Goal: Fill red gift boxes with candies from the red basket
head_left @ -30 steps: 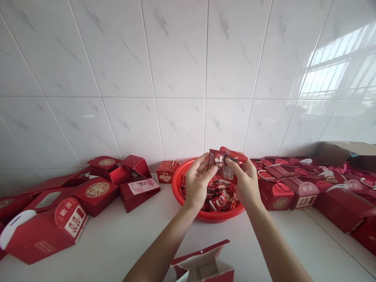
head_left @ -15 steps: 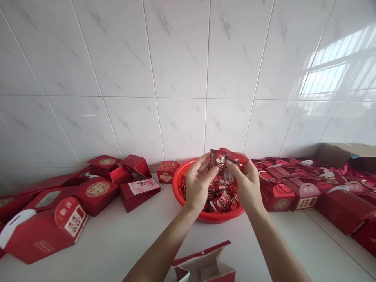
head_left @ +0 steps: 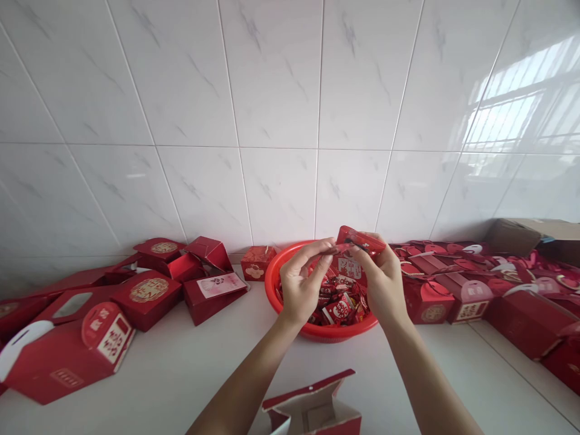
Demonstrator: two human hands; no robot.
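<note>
Both hands are raised over a red plastic basket full of red-wrapped candies. My left hand pinches the edge of a small red candy packet, which is turned nearly edge-on. My right hand is closed on a red box with pale printing, its thumb reaching to the packet between the hands. Below them, at the bottom edge, an open red box shows its pale inside.
Red gift boxes lie in a group on the left of the white counter. More boxes crowd the right side, with a cardboard carton behind. A small red box is by the tiled wall.
The candy packet has turned from showing its printed face to lying nearly edge-on. My left fingers have shifted along with it, while my right hand still has the red box.
</note>
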